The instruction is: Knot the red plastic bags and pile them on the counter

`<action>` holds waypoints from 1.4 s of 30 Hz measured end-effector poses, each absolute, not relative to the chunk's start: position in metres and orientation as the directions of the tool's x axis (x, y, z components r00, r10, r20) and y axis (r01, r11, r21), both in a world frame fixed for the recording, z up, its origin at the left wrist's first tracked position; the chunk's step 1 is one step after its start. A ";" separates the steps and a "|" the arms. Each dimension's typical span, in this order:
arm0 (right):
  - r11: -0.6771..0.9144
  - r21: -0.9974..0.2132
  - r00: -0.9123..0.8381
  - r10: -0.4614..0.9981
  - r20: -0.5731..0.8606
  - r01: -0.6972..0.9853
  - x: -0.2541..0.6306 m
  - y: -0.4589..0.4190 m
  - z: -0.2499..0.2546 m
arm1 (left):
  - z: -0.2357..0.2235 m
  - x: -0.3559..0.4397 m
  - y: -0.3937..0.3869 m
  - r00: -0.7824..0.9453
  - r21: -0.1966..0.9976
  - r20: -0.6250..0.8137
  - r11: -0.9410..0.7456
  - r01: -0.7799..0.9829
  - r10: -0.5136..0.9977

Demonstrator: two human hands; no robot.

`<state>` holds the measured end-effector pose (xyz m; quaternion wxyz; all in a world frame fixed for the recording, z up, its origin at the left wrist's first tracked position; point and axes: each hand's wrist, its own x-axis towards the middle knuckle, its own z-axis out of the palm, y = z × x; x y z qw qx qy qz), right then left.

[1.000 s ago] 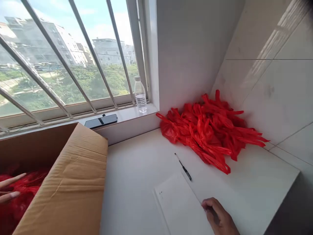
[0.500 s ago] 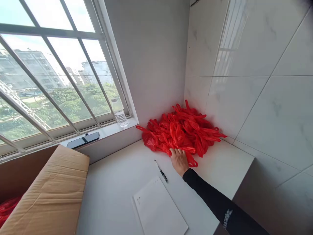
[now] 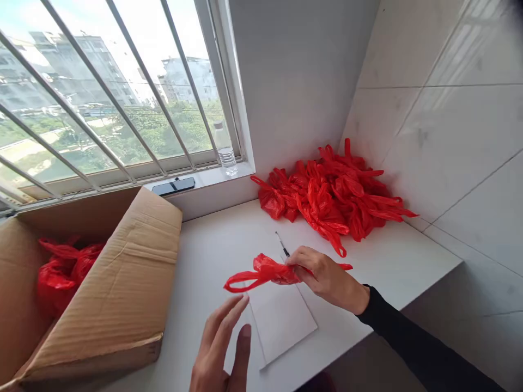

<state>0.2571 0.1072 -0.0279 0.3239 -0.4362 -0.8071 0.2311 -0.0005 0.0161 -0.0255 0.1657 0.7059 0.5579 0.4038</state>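
My right hand [image 3: 322, 275] pinches a red plastic bag [image 3: 269, 272] above the white table, with one handle loop hanging out to the left. Below and left of that loop is my left hand [image 3: 223, 348], fingers apart and nothing in it. Behind them a heap of red plastic bags [image 3: 327, 196] lies against the wall corner. A white sheet of paper [image 3: 281, 326] rests under the held bag. The pen [image 3: 281, 242] lies just beyond my right hand, its near end hidden.
At the left stands an open cardboard box [image 3: 122, 277] with red plastic bags [image 3: 61, 277] inside. On the window sill are a phone [image 3: 174, 186] and a clear water bottle [image 3: 225, 152]. The white table [image 3: 204, 245] ends at an edge on the right and front.
My right hand has come away from the heap toward me, bringing a red plastic bag. My left hand has entered from below. The view has shifted left and down, showing more of the box.
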 end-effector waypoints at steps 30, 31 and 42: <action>0.374 -0.740 -0.452 0.886 0.106 0.559 0.222 0.072 -0.076 | -0.086 -0.007 0.027 -0.147 0.940 -0.318 0.332 0.076 0.936; 0.355 -0.751 -0.443 0.892 0.093 0.557 0.222 0.073 -0.076 | -0.086 -0.010 0.025 -0.152 0.938 -0.323 0.337 0.077 0.934; -0.019 -0.985 -0.389 0.917 -0.087 0.173 0.216 0.068 -0.060 | -0.109 0.000 -0.001 -0.086 0.864 -0.428 0.379 -0.330 0.900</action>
